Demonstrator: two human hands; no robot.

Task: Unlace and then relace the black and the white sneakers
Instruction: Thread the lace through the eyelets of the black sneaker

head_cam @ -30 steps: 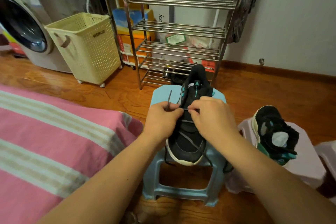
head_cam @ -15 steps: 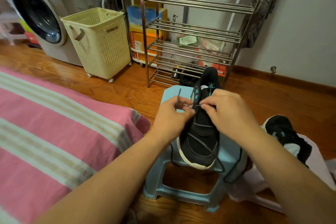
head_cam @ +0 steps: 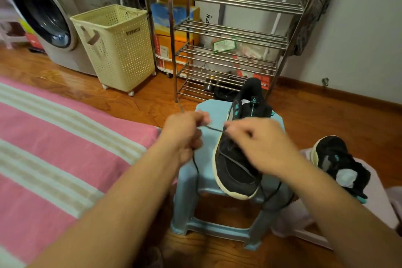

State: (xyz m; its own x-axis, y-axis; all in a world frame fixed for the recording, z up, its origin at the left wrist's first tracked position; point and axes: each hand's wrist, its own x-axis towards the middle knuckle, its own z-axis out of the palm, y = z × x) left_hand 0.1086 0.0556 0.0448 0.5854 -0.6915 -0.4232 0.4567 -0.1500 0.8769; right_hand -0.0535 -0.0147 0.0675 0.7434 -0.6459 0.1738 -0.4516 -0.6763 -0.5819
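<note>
A black sneaker [head_cam: 236, 172] with a cream sole and teal trim lies on a light blue stool [head_cam: 207, 141], toe toward me. My left hand [head_cam: 183, 131] pinches its dark lace [head_cam: 212, 129] and holds it stretched out to the left of the shoe. Over the eyelets, my right hand [head_cam: 258, 143] pinches the same lace where it leaves the shoe. More lace hangs off the stool's right side. A second black sneaker [head_cam: 339, 163] lies on a pale stool [head_cam: 378, 198] to the right.
A pink striped bed [head_cam: 54, 148] fills the left. Behind the blue stool stands a metal shoe rack [head_cam: 235, 35]. A cream laundry basket [head_cam: 117, 45] and a washing machine [head_cam: 41, 13] stand at the back left on the wooden floor.
My left hand has drawn the lace out to the left, away from the shoe, so a taut stretch shows between my hands. The view has moved closer.
</note>
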